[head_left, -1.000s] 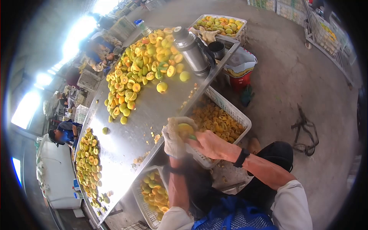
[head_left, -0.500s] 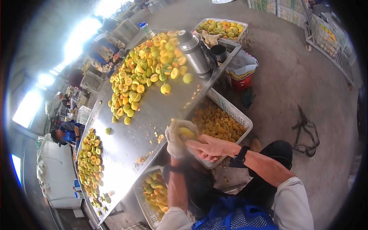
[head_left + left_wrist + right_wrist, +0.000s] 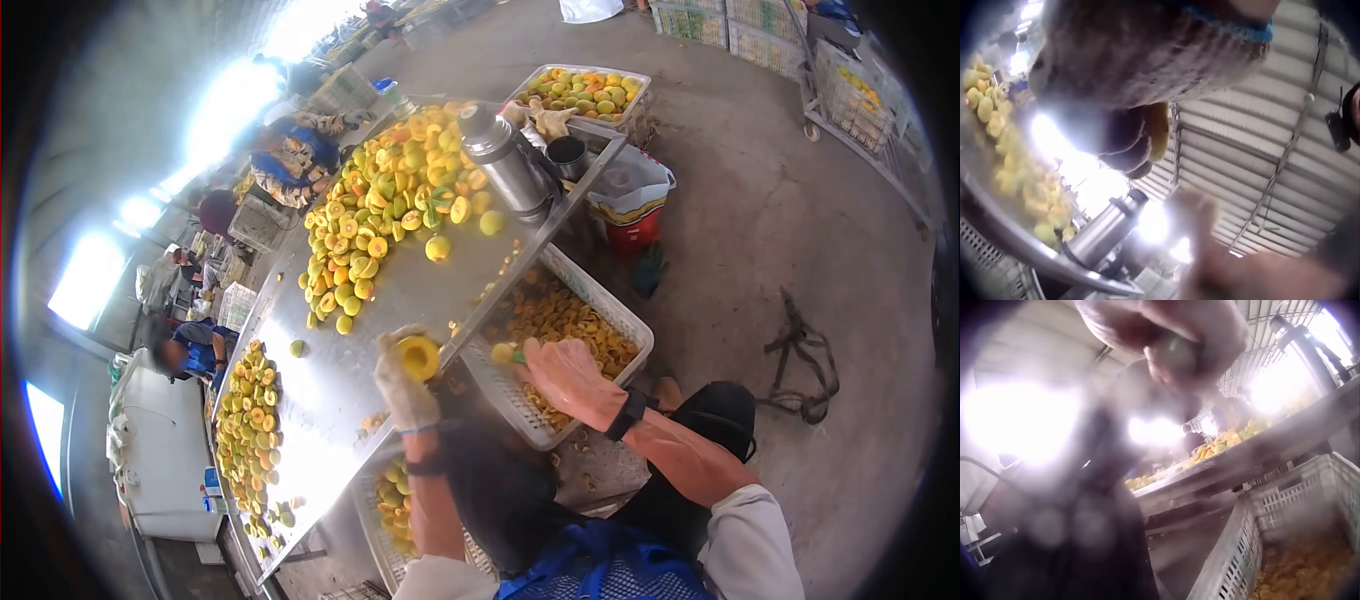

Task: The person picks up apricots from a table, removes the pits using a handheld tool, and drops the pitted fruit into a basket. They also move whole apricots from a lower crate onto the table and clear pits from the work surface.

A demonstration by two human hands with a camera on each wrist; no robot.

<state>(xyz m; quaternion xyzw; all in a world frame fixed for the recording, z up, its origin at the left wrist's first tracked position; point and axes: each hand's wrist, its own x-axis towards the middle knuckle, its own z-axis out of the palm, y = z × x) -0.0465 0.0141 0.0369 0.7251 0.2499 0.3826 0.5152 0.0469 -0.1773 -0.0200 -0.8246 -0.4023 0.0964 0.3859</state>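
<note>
My left hand [image 3: 405,385], in a knitted white glove, holds a halved yellow-green peach [image 3: 418,357] with a round hollow in its cut face, near the table's edge. In the left wrist view the glove [image 3: 1147,56] hides most of that peach half [image 3: 1159,131]. My bare right hand [image 3: 572,378] grips a small tool with a green part [image 3: 518,356], mostly hidden by the fingers; its kind I cannot tell. A yellow lump [image 3: 502,354] shows at the tool's end, over a white crate [image 3: 645,335] of scooped-out pieces [image 3: 575,325].
A heap of peach halves [image 3: 350,240] lies on the metal table [image 3: 400,295], with a second heap [image 3: 248,430] farther left. A steel thermos [image 3: 505,165] and dark cup [image 3: 568,155] stand at the corner. Another crate [image 3: 365,510] sits below the edge; straps [image 3: 805,350] lie on the floor.
My hands were together at the peach; now they are apart. The left has moved left with the peach half, its hollow now showing. The yellow lump now shows at the right hand's tool.
</note>
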